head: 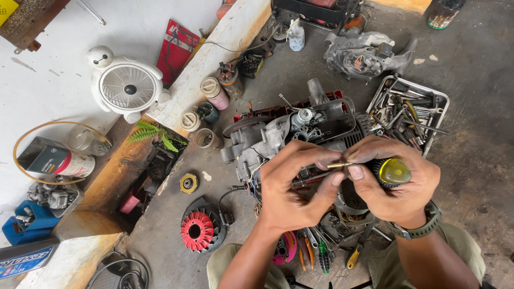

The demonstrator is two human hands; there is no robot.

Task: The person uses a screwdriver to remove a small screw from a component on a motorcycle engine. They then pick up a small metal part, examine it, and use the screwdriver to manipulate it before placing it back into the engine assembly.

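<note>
My left hand (293, 187) and my right hand (396, 187) meet above a small grey engine (278, 134) on the concrete floor. Both pinch a small brass-coloured bit (339, 165) between thumb and fingers. My right hand also grips a screwdriver by its black and yellow handle (393, 171), the butt end facing up. A watch sits on my right wrist (423, 227). The engine's lower part is hidden under my hands.
A metal tray of tools (412, 109) lies right of the engine, another engine casing (364, 53) beyond it. A red flywheel (198, 231) and pliers and screwdrivers (316, 251) lie near my knees. A small white fan (127, 85), cans and jars line the ledge at left.
</note>
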